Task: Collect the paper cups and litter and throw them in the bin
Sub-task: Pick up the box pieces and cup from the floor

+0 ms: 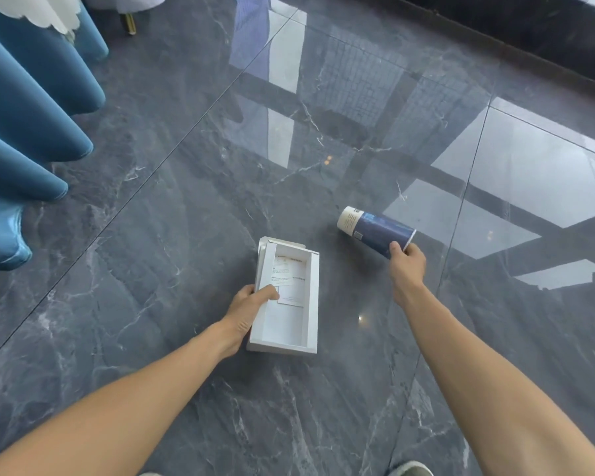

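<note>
Paper cup rim pinched in right hand fingers, tilted sideways

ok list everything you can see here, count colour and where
paper cup: 1, dark blue with a white base, on its side, rim end held in the right hand
cardboard box: 1, white, open, printed slips inside, centre, held in the left hand
curtain: 1, blue, folds along the left edge
floor: grey glossy marble tiles, window reflections at right
furniture leg: 1, gold, top left
shoe: 1, grey, bottom edge
left hand: gripping the box's left wall
right hand: gripping the cup
</note>
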Demonstrator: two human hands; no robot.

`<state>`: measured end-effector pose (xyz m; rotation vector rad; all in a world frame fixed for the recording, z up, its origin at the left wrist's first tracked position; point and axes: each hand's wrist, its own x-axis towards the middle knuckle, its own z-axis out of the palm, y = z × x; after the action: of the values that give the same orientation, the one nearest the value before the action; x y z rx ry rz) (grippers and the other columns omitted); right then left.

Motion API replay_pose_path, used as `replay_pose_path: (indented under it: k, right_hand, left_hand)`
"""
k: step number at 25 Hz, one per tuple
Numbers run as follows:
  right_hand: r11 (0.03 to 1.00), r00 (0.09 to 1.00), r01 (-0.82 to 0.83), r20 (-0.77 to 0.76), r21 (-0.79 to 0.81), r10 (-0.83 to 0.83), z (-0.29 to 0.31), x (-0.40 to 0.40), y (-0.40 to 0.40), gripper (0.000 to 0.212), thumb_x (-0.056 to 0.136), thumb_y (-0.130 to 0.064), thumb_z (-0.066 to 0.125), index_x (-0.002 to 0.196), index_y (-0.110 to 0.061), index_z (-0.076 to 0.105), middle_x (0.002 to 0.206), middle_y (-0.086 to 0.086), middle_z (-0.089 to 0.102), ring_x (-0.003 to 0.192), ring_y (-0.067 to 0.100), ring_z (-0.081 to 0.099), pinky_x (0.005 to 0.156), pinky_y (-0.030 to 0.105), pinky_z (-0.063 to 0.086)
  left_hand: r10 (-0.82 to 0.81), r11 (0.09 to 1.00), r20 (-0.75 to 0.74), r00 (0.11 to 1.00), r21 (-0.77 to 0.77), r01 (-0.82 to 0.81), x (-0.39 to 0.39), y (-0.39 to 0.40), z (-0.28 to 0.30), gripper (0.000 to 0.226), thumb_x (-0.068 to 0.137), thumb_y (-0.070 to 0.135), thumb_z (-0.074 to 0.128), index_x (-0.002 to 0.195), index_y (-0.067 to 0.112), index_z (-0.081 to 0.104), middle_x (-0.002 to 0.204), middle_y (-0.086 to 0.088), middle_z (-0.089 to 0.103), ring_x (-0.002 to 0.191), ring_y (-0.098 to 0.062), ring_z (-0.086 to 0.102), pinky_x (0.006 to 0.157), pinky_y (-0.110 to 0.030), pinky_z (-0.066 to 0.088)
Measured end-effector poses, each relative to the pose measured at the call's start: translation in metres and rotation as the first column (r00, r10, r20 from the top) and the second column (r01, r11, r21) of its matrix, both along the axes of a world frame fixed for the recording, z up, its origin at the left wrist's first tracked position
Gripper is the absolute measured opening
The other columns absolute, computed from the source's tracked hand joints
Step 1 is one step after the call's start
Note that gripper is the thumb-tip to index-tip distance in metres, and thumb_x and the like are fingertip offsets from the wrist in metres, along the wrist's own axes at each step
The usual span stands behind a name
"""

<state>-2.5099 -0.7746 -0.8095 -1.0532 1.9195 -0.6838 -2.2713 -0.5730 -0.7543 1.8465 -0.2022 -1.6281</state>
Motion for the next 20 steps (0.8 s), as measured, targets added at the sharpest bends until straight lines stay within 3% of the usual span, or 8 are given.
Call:
replay_pose_path:
  k: [3, 6, 9, 12, 14, 16, 20]
  right_hand:
    - [0.995, 0.995, -0.101, 0.012, 0.024, 0.101, 0.066, 0.01, 0.039, 0.019, 0.099, -0.021, 0.055, 0.112, -0.011, 0.065, 0.105, 0.007, 0.069, 0.097, 0.02, 0.063, 0.088, 0.04, 0.051]
    - [0.974, 0.977, -0.211, -0.006, 0.083, 0.212, 0.16, 0.017, 0.076, 0.022, 0.097, -0.024, 0.058, 0.094, -0.003, 0.063, 0.081, 0.013, 0.059, 0.078, 0.016, 0.055, 0.072, 0.036, 0.045]
    - [0.96, 0.964, -0.265, 0.019, 0.088, 0.265, 0.274, 0.027, 0.114, 0.033, 0.093, -0.021, 0.063, 0.069, -0.01, 0.043, 0.068, 0.004, 0.038, 0.064, 0.015, 0.036, 0.06, 0.033, 0.031]
    - [0.926, 0.934, -0.355, 0.004, 0.124, 0.358, 0.403, 0.041, 0.156, 0.038, 0.09, -0.015, 0.061, 0.062, -0.019, 0.035, 0.06, -0.003, 0.034, 0.058, 0.014, 0.032, 0.057, 0.032, 0.026]
    - [0.884, 0.889, -0.446, -0.041, 0.141, 0.456, 0.486, 0.051, 0.187, 0.042, 0.09, -0.011, 0.058, 0.06, -0.02, 0.029, 0.057, -0.007, 0.029, 0.057, 0.014, 0.028, 0.055, 0.031, 0.023]
    - [0.856, 0.86, -0.497, -0.051, 0.142, 0.508, 0.562, 0.063, 0.22, 0.04, 0.091, -0.012, 0.057, 0.063, -0.016, 0.029, 0.058, -0.008, 0.028, 0.056, 0.013, 0.026, 0.053, 0.031, 0.023]
    - [0.792, 0.793, -0.595, -0.059, 0.136, 0.606, 0.669, 0.093, 0.282, 0.032, 0.092, -0.013, 0.06, 0.066, -0.024, 0.045, 0.058, -0.009, 0.037, 0.052, 0.007, 0.03, 0.049, 0.023, 0.027]
  left_hand:
    - [-0.022, 0.999, -0.017, 1.0, 0.046, 0.023, 0.002, 0.014, 0.064, 0.061, 0.066, 0.038, 0.07, 0.121, 0.012, 0.061, 0.103, -0.008, 0.073, 0.085, -0.022, 0.067, 0.067, -0.032, 0.048]
    - [-0.009, 0.999, -0.017, 1.0, 0.049, 0.009, 0.006, 0.033, 0.163, 0.06, 0.064, 0.037, 0.07, 0.119, 0.015, 0.064, 0.105, -0.006, 0.074, 0.087, -0.021, 0.069, 0.068, -0.031, 0.05]
    - [0.004, 1.0, -0.022, 1.0, 0.025, -0.004, 0.014, 0.057, 0.264, 0.057, 0.065, 0.034, 0.069, 0.118, 0.015, 0.069, 0.108, -0.01, 0.077, 0.085, -0.021, 0.07, 0.069, -0.031, 0.052]
    - [0.043, 0.999, -0.064, 0.997, 0.025, -0.041, 0.02, 0.093, 0.386, 0.056, 0.062, 0.031, 0.071, 0.116, 0.015, 0.07, 0.11, -0.017, 0.077, 0.084, -0.024, 0.07, 0.073, -0.032, 0.054]
    - [0.085, 0.996, -0.062, 0.994, 0.03, -0.083, 0.025, 0.12, 0.468, 0.047, 0.069, 0.028, 0.073, 0.113, 0.015, 0.066, 0.103, -0.011, 0.075, 0.082, -0.02, 0.068, 0.069, -0.03, 0.052]
    - [0.114, 0.992, -0.028, 0.993, 0.055, -0.112, 0.031, 0.15, 0.54, 0.038, 0.08, 0.024, 0.072, 0.116, 0.014, 0.062, 0.101, -0.007, 0.072, 0.082, -0.017, 0.066, 0.062, -0.028, 0.049]
    - [0.138, 0.987, 0.026, 0.99, 0.077, -0.14, 0.054, 0.217, 0.627, 0.035, 0.091, 0.017, 0.07, 0.124, 0.012, 0.061, 0.106, -0.006, 0.071, 0.087, -0.019, 0.068, 0.062, -0.029, 0.05]
